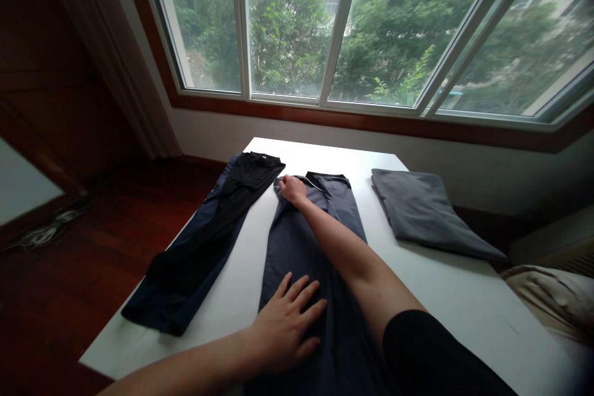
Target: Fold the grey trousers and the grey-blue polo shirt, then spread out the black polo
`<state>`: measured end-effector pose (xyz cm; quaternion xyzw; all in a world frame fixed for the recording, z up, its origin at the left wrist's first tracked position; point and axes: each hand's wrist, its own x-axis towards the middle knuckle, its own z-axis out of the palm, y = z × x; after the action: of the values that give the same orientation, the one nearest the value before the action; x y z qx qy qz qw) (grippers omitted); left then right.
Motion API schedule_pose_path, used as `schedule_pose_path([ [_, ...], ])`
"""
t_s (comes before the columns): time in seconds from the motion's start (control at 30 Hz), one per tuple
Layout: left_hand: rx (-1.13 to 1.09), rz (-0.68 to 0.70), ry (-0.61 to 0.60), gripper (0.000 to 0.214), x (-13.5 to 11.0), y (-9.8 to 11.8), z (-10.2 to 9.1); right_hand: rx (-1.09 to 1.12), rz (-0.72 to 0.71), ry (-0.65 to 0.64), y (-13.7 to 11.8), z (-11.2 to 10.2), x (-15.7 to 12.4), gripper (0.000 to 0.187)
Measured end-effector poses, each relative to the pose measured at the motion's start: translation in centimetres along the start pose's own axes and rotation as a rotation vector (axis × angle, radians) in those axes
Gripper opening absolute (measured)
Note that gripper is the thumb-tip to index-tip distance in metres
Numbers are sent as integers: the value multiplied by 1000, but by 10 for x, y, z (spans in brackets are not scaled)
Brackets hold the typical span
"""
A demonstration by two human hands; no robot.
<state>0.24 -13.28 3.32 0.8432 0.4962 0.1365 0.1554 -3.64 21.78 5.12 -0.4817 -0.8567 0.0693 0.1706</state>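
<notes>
A pair of dark grey trousers (297, 247) lies lengthwise down the middle of a white table (445, 284). My left hand (288, 322) rests flat on the near part of them, fingers spread. My right arm stretches across the fabric, and my right hand (292, 188) is closed on the far left corner of the waistband. To the left lies a second pair of dark navy and black trousers (208, 241), hanging partly over the table's left edge. A folded grey garment (427, 210) sits at the right.
A wide window (334, 25) with trees outside runs behind the table. Dark wooden floor (69, 272) lies to the left with cables on it. A beige cushion (552, 297) shows at the right edge.
</notes>
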Motion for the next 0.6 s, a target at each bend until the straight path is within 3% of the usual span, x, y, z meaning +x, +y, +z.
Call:
schedule_pose_path([
  [0.17, 18, 14, 1, 65, 1, -1, -2, -65, 66, -25, -22, 16, 4, 56],
  [0.3, 48, -3, 29, 52, -5, 3, -21, -41, 91, -72, -23, 21, 9, 37],
  [0.43, 161, -308, 149, 29, -22, 3, -37, 88, 123, -40, -12, 15, 16, 32],
  [0.6, 303, -604, 282, 30, -54, 2, -17, 444, 255, -16, 8, 0, 27, 25],
])
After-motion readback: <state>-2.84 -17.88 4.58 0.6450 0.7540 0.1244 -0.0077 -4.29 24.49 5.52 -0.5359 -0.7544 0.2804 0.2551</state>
